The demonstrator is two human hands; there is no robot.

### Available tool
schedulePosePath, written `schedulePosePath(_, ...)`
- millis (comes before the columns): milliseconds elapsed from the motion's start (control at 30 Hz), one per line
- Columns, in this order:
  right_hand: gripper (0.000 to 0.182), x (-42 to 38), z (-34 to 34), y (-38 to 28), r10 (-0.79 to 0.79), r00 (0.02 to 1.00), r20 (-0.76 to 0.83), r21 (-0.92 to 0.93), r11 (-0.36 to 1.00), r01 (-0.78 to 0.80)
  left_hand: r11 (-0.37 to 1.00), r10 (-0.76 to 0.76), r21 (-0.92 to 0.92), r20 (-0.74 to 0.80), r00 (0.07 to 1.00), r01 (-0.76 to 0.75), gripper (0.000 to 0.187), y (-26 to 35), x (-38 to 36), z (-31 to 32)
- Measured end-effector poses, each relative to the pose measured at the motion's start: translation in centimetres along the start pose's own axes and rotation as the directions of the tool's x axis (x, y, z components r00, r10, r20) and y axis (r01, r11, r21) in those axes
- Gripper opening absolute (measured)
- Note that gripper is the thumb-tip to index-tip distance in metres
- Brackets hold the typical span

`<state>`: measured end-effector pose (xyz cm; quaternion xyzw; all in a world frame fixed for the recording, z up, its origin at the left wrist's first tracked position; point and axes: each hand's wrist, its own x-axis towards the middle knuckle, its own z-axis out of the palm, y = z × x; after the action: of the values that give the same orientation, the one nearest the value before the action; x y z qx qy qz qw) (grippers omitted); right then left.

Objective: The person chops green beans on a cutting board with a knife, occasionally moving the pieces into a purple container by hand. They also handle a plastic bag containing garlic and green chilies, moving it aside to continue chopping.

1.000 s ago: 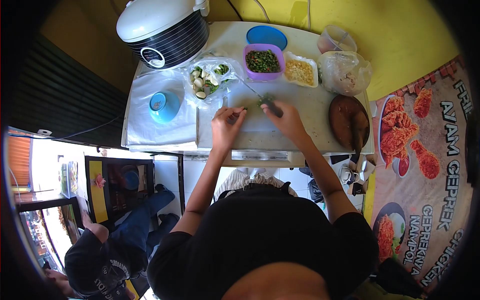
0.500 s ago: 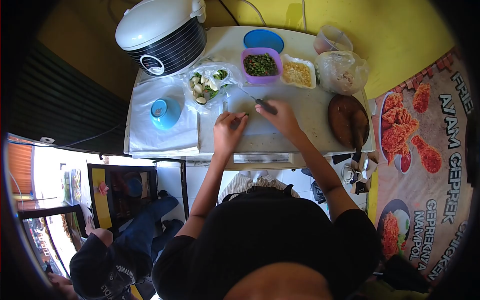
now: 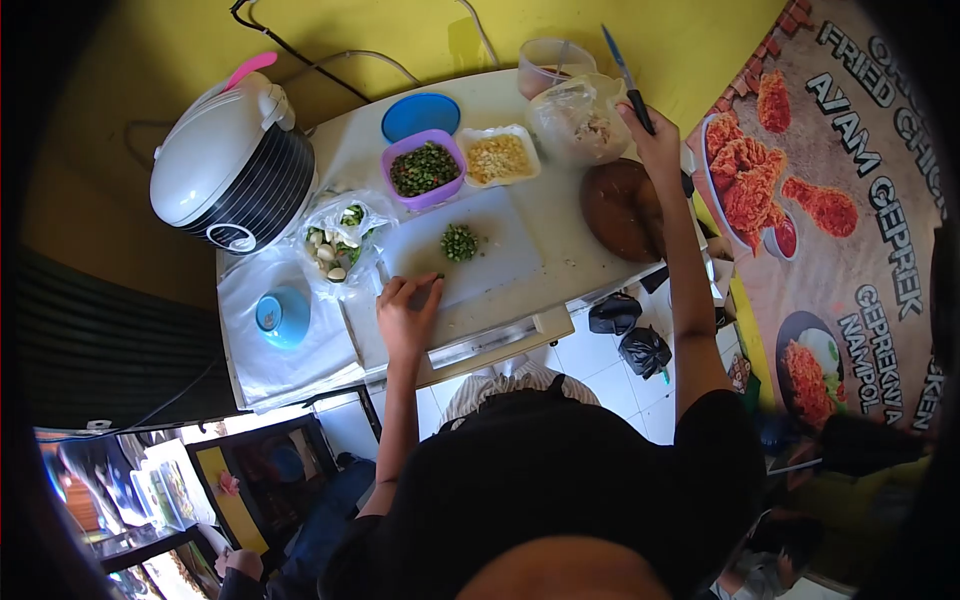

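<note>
My right hand [image 3: 655, 145] grips the dark handle of a knife [image 3: 622, 72], its blade pointing up and away, raised over the right side of the table. At the near left edge of the white cutting board [image 3: 512, 255], my left hand [image 3: 406, 312] has its fingers curled together on a small green vegetable piece [image 3: 440, 276]. A small heap of chopped green vegetable [image 3: 459, 242] lies on the board. Beyond it stand a purple tub [image 3: 455, 192] of chopped greens and a white tray [image 3: 534, 165] of chopped pale yellow pieces.
A plastic bag [image 3: 345, 222] of garlic and greens lies left of the board, near a blue bowl [image 3: 283, 317] and a rice cooker [image 3: 230, 150]. To the right are a stone mortar [image 3: 615, 215], another plastic bag [image 3: 575, 120] and a clear tub [image 3: 540, 62]. A blue lid [image 3: 420, 117] lies behind.
My right hand has lifted the knife off the board and swung it to the far right. That uncovers the chopped heap. My left hand stays by the board. The view has turned and shifted right.
</note>
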<state>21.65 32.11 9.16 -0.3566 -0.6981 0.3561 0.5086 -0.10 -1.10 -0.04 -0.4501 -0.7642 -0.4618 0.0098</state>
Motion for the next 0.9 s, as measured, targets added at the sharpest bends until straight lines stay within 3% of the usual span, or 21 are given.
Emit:
schedulePosePath(67, 0.032, 0.9, 0.3, 2.3, -0.027, 0.998, 0.049, -0.145, 0.989, 0.034, 0.999, -0.037, 0.010, 0.013, 0.999, 0.037, 0.015, -0.3, -0.1, 0.0)
schedulePosePath(100, 0.037, 0.4, 0.9, 2.2, -0.222, 0.974, 0.039, -0.168, 0.960, 0.226, 0.999, -0.037, 0.014, 0.011, 0.999, 0.036, 0.015, -0.5, 0.0, 0.1)
schedulePosePath(133, 0.037, -0.4, 1.5, 1.5, -0.225, 0.973, 0.043, -0.160, 0.960, 0.229, 1.000, -0.017, -0.006, -0.005, 1.000, 0.017, 0.015, -0.6, 0.0, 0.2)
schedulePosePath(200, 0.038, -3.2, 2.4, -0.4, -0.109, 0.987, 0.120, -0.014, 0.994, 0.112, 1.000, -0.022, -0.014, -0.029, 0.999, 0.022, 0.016, -0.7, -0.3, 0.1)
schedulePosePath(233, 0.040, -5.4, 3.1, -2.6, 0.010, 0.978, 0.210, 0.093, 0.995, -0.031, 1.000, -0.020, -0.022, -0.021, 1.000, 0.020, 0.015, -0.6, -0.1, 0.1)
schedulePosePath(267, 0.040, -7.3, 3.4, -4.2, 0.012, 0.972, 0.236, 0.100, 0.994, -0.037, 0.999, -0.020, -0.029, -0.015, 1.000, 0.020, 0.015, -0.5, 0.0, 0.0)
schedulePosePath(333, 0.042, -10.5, 3.9, -6.5, 0.261, 0.774, 0.577, -0.048, 0.957, -0.287, 0.997, -0.080, -0.023, -0.016, 0.997, 0.079, 0.015, -0.4, 0.3, -0.1)
schedulePosePath(400, 0.045, -13.5, 5.3, -5.3, 0.169, 0.659, 0.733, -0.007, 0.971, -0.241, 0.988, -0.143, -0.049, 0.023, 0.989, 0.144, 0.015, -0.3, 0.6, -0.1)
schedulePosePath(433, 0.045, -14.8, 5.9, -5.4, 0.163, 0.645, 0.747, -0.003, 0.970, -0.242, 0.988, -0.155, -0.011, 0.039, 0.987, 0.155, 0.014, 0.2, 0.9, -0.3)
schedulePosePath(500, 0.046, -17.1, 6.9, -5.7, 0.080, 0.585, 0.807, -0.037, 0.996, -0.085, 0.989, -0.150, -0.005, 0.025, 0.988, 0.150, 0.014, -0.2, 1.3, 0.2)
schedulePosePath(600, 0.047, -19.4, 8.5, -3.9, 0.008, 0.592, 0.806, 0.024, 0.999, -0.046, 0.990, -0.141, 0.000, 0.023, 0.990, 0.141, 0.014, -0.2, 1.3, 0.6)
schedulePosePath(633, 0.048, -19.5, 8.3, -4.3, 0.111, 0.544, 0.832, -0.087, 0.994, -0.070, 0.989, -0.146, 0.002, 0.028, 0.989, 0.146, 0.014, -0.2, 1.4, 0.7)
schedulePosePath(867, 0.048, -19.9, 8.4, -4.9, 0.163, 0.535, 0.829, -0.153, 0.986, -0.063, 0.990, -0.138, 0.013, -0.019, 0.990, 0.138, 0.015, -0.2, 1.2, 0.9)
schedulePosePath(900, 0.049, -20.2, 8.4, -4.7, 0.122, 0.559, 0.820, -0.147, 0.989, -0.001, 0.990, -0.138, 0.024, -0.014, 0.990, 0.138, 0.015, -0.2, 1.2, 0.9)
